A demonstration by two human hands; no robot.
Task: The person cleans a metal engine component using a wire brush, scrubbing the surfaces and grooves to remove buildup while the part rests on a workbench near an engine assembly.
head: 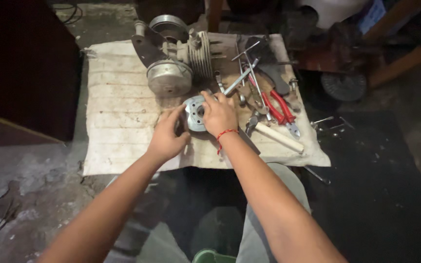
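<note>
Part in hand: round grey metal engine cover (194, 113) with a centre hole, lying flat on the cloth just below the engine, between both hands.
Right hand (219, 114): palm down over the cover's right half, fingers curled on its rim; a red thread bracelet (225, 134) sits at the wrist.
Left hand (166, 139): at the cover's left edge, thumb and fingertips (180, 113) touching the rim; how firmly it grips cannot be told.
Grip state: both hands partly closed around the cover, neither lifts it clear of the cloth.
Engine (179, 56): small, grey, finned cylinder to the right, round drum at front, resting on the cloth's upper middle.
Tools: red-handled pliers (278, 109) right of the right hand; wooden-handled hammer (275, 135) just below them; a T-handle wrench (242, 78) and other steel tools above.
Surface: stained whitish cloth (118, 112) spread on a dark concrete floor (20, 195).
</note>
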